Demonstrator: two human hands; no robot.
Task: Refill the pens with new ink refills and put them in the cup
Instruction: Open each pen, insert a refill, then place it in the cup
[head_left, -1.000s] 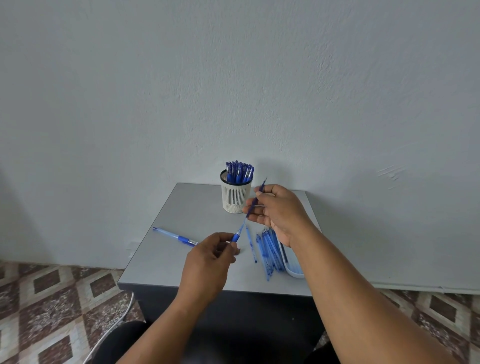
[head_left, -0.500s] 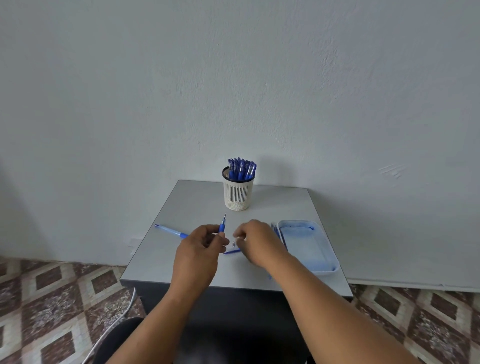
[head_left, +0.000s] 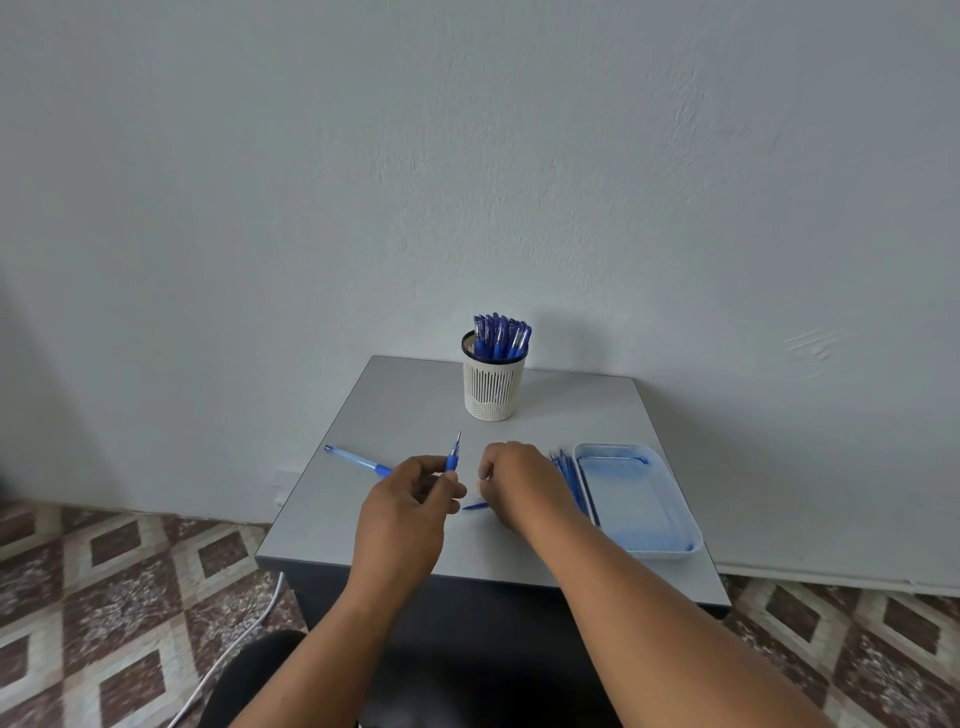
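Left hand (head_left: 402, 512): raised over the table (head_left: 395, 415); fingers curled, pinching a pen tip (head_left: 454, 457) that points up
Right hand (head_left: 519, 480): low over the table, back up; fingers curled down by a blue piece (head_left: 475, 505) lying on the table; grip hidden, cannot tell
Cup (head_left: 493, 387): upright at the table's far edge; full of capped pens (head_left: 501, 335)
Barrel (head_left: 358, 460): flat, left of the hands
Refills (head_left: 569, 475): heaped between right hand and tray (head_left: 644, 551)
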